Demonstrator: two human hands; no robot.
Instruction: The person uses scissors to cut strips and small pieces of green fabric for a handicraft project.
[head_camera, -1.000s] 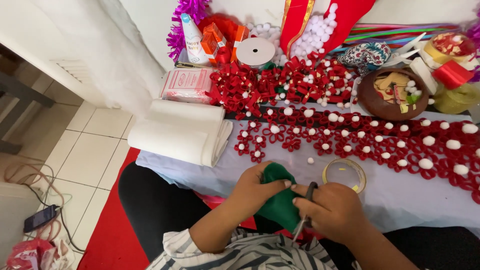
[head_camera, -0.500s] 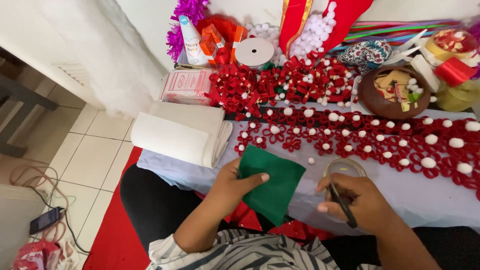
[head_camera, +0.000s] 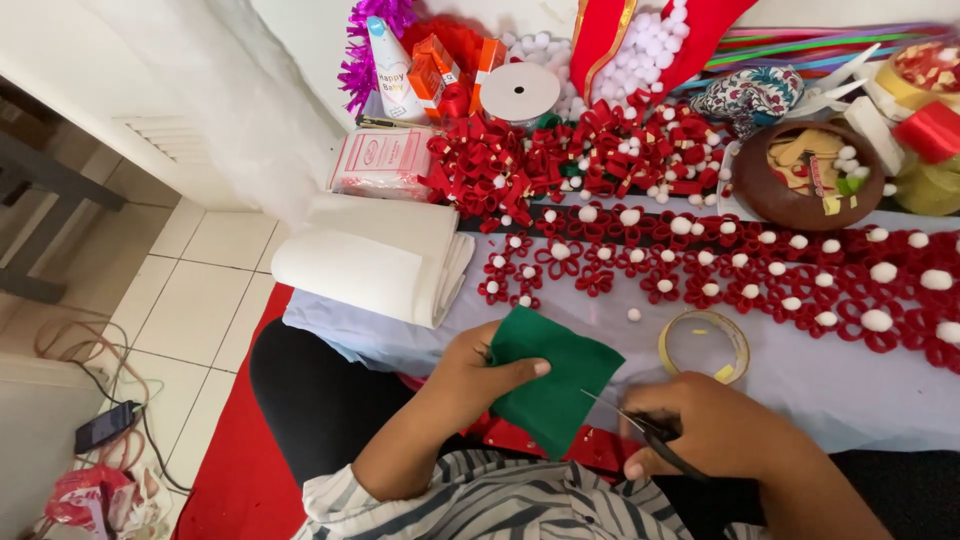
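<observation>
My left hand (head_camera: 475, 375) pinches the left edge of a square piece of dark green felt (head_camera: 552, 378), holding it flat over the near edge of the table. My right hand (head_camera: 705, 430) grips a pair of black-handled scissors (head_camera: 640, 430). Their thin blades point left and touch the felt's right edge. A roll of clear tape (head_camera: 704, 345) lies on the pale blue tablecloth (head_camera: 820, 390) just above my right hand.
Rows of red ribbon flowers with white pompoms (head_camera: 740, 270) cross the table. A folded white felt stack (head_camera: 375, 255) sits at left, a brown bowl (head_camera: 808, 175) of scraps at right. Behind are a white ribbon spool (head_camera: 520, 92), a pink box (head_camera: 380, 162), purple tinsel. Tiled floor lies left.
The green felt was bunched between both hands; it has since been spread flat. My right hand moved apart, then brought the scissors' blades back to the felt's right edge.
</observation>
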